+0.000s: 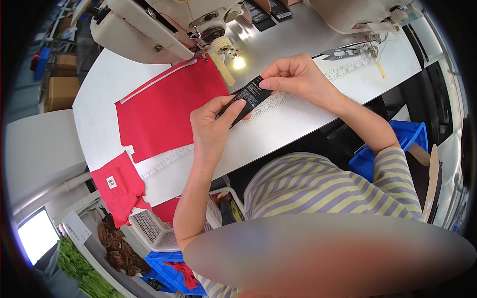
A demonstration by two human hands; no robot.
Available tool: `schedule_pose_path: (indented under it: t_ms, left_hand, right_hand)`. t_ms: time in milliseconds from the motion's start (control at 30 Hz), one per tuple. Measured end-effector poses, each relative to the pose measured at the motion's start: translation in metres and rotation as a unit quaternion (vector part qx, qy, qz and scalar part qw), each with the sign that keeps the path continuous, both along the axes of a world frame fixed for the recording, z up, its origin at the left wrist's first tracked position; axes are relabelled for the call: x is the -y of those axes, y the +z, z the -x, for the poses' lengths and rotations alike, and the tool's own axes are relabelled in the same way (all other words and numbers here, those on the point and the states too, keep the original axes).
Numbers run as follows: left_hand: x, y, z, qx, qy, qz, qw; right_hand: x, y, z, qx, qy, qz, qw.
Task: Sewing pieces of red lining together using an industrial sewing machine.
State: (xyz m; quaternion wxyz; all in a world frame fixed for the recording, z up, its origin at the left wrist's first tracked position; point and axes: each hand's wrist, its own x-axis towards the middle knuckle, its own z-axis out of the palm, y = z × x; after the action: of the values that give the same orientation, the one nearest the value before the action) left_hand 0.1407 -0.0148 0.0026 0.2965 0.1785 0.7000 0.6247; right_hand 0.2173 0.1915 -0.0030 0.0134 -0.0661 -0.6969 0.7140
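Between my two hands I hold a black fabric care label point(250, 95) with pale print, above the front of the white sewing table. My left hand point(214, 118) pinches its lower end between thumb and fingers. At the upper end, my right hand point(294, 79) grips a corner with thumb and forefinger. Left of the label lies a red fabric piece point(169, 109) with a narrow white strip point(158, 81) along its far edge. That far edge reaches the needle area of the sewing machine point(144, 32).
A smaller red piece point(119, 186) with a white tag hangs over the table's left edge above a white basket point(149, 228). Thread snips point(342, 52) lie at the right by a printed ruler strip point(348, 68). More black labels point(261, 15) rest at the back. Blue crates point(365, 161) stand below.
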Motion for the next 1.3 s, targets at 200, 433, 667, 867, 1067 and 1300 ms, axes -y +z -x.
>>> schedule_pose_path:
  t_ms: [200,433,667,867,1067,1300]
  left_hand:
    - [-0.002,-0.001,0.0,0.014,0.022,-0.029,0.999]
    - [-0.004,-0.003,-0.001,-0.003,0.031,-0.013,0.999]
    - [-0.004,0.0,0.0,0.009,0.036,0.001,0.999]
    - [0.001,-0.001,0.001,-0.008,0.042,0.0,0.999]
    - [0.052,0.003,0.04,-0.128,0.116,0.034,0.984]
    - [0.082,-0.015,0.047,-0.156,0.112,0.05,0.98]
  right_hand:
    - [0.001,0.0,-0.001,0.02,0.0,0.008,1.0]
    - [0.002,-0.002,-0.002,0.03,0.001,0.014,0.999]
    - [0.002,-0.001,-0.002,0.041,0.004,0.014,0.999]
    - [-0.002,-0.001,-0.002,0.042,0.024,0.019,0.999]
    - [-0.006,0.001,-0.001,-0.051,-0.019,-0.205,0.977]
    - [0.028,-0.017,0.038,-0.324,0.071,-0.504,0.798]
